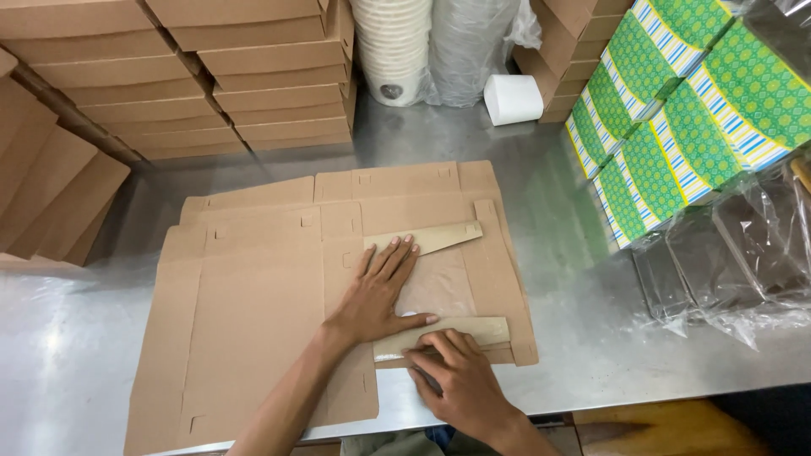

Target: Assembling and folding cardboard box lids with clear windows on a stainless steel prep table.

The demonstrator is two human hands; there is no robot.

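While the left hand lies open, flat, pinning the flat brown cardboard box blank near the steel tabletop's front edge, the right hand pinches its folded flap.

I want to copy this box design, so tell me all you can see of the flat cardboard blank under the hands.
The cardboard blank is plain brown, unfolded, lying flat on the steel table, atop another like it. It shows crease lines, small slots and a clear film window. Two side flaps are folded inward; the left hand presses the window area, the right hand the near flap.

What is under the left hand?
The left hand presses flat on a clear window film set in the top cardboard blank. More blanks lie beneath; how many is hidden, as is the film under the palm.
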